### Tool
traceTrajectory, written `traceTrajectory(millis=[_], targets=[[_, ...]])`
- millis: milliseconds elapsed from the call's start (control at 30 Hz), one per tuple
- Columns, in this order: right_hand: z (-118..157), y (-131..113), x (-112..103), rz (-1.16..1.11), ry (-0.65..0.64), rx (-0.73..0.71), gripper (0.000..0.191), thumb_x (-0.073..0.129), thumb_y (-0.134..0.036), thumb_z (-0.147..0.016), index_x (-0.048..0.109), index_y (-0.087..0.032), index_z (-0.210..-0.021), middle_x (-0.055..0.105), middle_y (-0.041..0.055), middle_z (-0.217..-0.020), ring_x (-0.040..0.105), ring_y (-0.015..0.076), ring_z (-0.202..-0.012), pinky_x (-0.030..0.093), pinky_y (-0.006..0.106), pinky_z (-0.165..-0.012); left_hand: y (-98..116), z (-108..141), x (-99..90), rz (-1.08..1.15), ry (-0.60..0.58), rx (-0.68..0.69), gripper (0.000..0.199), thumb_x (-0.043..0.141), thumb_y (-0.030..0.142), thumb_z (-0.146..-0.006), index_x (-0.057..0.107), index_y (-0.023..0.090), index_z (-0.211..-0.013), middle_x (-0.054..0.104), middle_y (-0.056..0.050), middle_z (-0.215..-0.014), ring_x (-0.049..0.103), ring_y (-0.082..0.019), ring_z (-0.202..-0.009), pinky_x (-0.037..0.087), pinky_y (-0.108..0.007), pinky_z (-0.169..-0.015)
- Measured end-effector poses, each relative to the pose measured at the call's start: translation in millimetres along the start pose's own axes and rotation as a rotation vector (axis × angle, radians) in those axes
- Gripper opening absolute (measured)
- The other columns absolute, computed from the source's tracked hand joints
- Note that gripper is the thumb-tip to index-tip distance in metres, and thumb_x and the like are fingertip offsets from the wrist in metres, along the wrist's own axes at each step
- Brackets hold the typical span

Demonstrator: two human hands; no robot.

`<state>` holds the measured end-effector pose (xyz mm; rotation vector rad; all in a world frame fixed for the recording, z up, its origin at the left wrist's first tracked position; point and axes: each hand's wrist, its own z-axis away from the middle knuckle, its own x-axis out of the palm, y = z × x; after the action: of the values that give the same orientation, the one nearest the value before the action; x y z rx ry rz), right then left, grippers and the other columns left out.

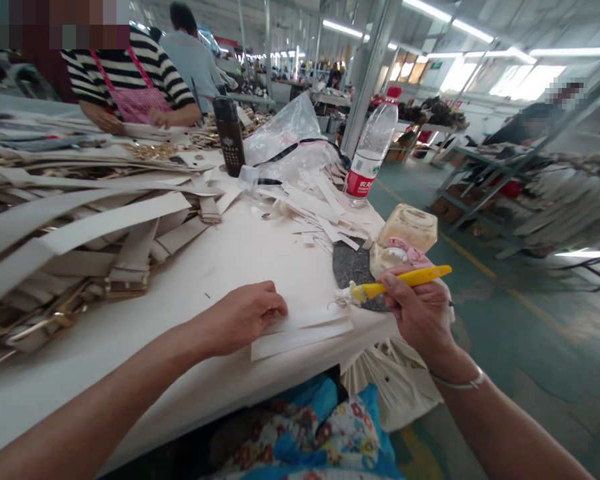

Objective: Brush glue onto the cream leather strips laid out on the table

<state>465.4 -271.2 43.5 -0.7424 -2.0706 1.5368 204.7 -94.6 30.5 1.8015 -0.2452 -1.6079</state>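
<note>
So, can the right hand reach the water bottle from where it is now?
Probably yes, with a stretch. The right hand grips a yellow brush, and a stained tub sits between it and the water bottle.
</note>
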Motion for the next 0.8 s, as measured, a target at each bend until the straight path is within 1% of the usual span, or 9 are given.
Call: traceTrajectory(millis=[100, 200, 300, 367, 467, 567, 633, 700, 800], targets=[[0.7, -3.2, -6.8, 0.028, 0.071, -0.034, 0.024, 0.086, -0.037, -0.079, 0.073, -0.017, -0.084, 0.056, -0.0026, -0.057, 0.044, 0.0073, -0.048, 0.030, 0.019, -0.042, 0.9, 5.1, 5.1, 0.026, 0.023, -0.013, 0.026, 0.051, 0.021, -0.092, 0.075, 0.026, -0.100, 0.064, -0.004, -0.099, 0.063, -0.018, -0.089, 0.047, -0.028, -0.080], [1.8, -16.7, -16.0, 0.050, 0.186, -0.086, 0.028, 0.089, -0.037, -0.075, 0.073, -0.016, -0.084, 0.056, -0.0023, -0.059, 0.045, 0.0083, -0.051, 0.032, 0.018, -0.043, 5.2, 7.6, 3.3, 0.040, 0.027, -0.027, 0.027, 0.051, 0.016, -0.091, 0.076, 0.026, -0.097, 0.065, -0.003, -0.098, 0.064, -0.018, -0.089, 0.047, -0.027, -0.080], [6.3, -33.6, -23.9, 0.021, 0.313, -0.115, 0.030, 0.089, -0.039, -0.073, 0.073, -0.016, -0.083, 0.056, -0.0009, -0.062, 0.046, 0.0080, -0.053, 0.034, 0.016, -0.042, 7.2, 1.5, -8.4, 0.016, 0.029, -0.025, 0.031, 0.050, 0.010, -0.088, 0.075, 0.026, -0.094, 0.069, -0.001, -0.097, 0.066, -0.017, -0.089, 0.048, -0.026, -0.078], [10.6, -42.1, -25.9, -0.030, 0.380, -0.122, 0.031, 0.088, -0.041, -0.074, 0.073, -0.015, -0.082, 0.055, -0.0008, -0.062, 0.046, 0.0074, -0.053, 0.034, 0.015, -0.042, 6.2, -12.2, -23.1, -0.060, 0.021, -0.026, 0.031, 0.049, 0.010, -0.089, 0.075, 0.026, -0.094, 0.072, -0.001, -0.098, 0.067, -0.017, -0.092, 0.049, -0.027, -0.081], [15.4, -49.4, -21.7, -0.176, 0.459, -0.112, 0.029, 0.088, -0.039, -0.075, 0.071, -0.015, -0.081, 0.053, -0.0015, -0.064, 0.047, 0.0066, -0.055, 0.034, 0.013, -0.044, 2.2, -50.9, -53.1, -0.323, 0.102, -0.075, 0.029, 0.050, 0.014, -0.092, 0.075, 0.026, -0.100, 0.074, -0.003, -0.101, 0.068, -0.021, -0.094, 0.051, -0.031, -0.083], [15.6, -52.0, -11.0, -0.286, 0.475, -0.107, 0.028, 0.086, -0.037, -0.076, 0.070, -0.016, -0.081, 0.051, -0.0019, -0.064, 0.045, 0.0061, -0.054, 0.032, 0.013, -0.042, -6.1, -105.9, -83.2, -0.550, 0.331, -0.176, 0.030, 0.047, 0.018, -0.096, 0.071, 0.022, -0.111, 0.071, -0.009, -0.110, 0.067, -0.025, -0.098, 0.051, -0.035, -0.080], [13.4, -52.0, -3.8, -0.308, 0.465, -0.103, 0.027, 0.086, -0.037, -0.076, 0.070, -0.016, -0.081, 0.051, -0.0016, -0.064, 0.044, 0.0062, -0.054, 0.031, 0.014, -0.041, -14.8, -145.1, -97.5, -0.590, 0.400, -0.188, 0.032, 0.044, 0.017, -0.097, 0.068, 0.018, -0.118, 0.067, -0.013, -0.117, 0.064, -0.028, -0.106, 0.052, -0.037, -0.083], [10.4, -51.4, 1.4, -0.306, 0.462, -0.084, 0.027, 0.087, -0.037, -0.076, 0.070, -0.016, -0.081, 0.053, -0.0007, -0.067, 0.045, 0.0059, -0.055, 0.033, 0.013, -0.042, -25.4, -181.2, -104.9, -0.618, 0.393, -0.156, 0.034, 0.044, 0.017, -0.098, 0.066, 0.016, -0.123, 0.065, -0.014, -0.122, 0.059, -0.030, -0.115, 0.051, -0.038, -0.089], [6.0, -49.7, 4.3, -0.265, 0.485, -0.043, 0.032, 0.089, -0.041, -0.072, 0.071, -0.016, -0.079, 0.052, -0.0006, -0.069, 0.045, 0.0054, -0.055, 0.037, 0.013, -0.044, -42.2, -223.5, -104.1, -0.662, 0.300, -0.090, 0.032, 0.050, 0.014, -0.095, 0.067, 0.016, -0.122, 0.064, -0.013, -0.126, 0.057, -0.028, -0.119, 0.049, -0.035, -0.096]])
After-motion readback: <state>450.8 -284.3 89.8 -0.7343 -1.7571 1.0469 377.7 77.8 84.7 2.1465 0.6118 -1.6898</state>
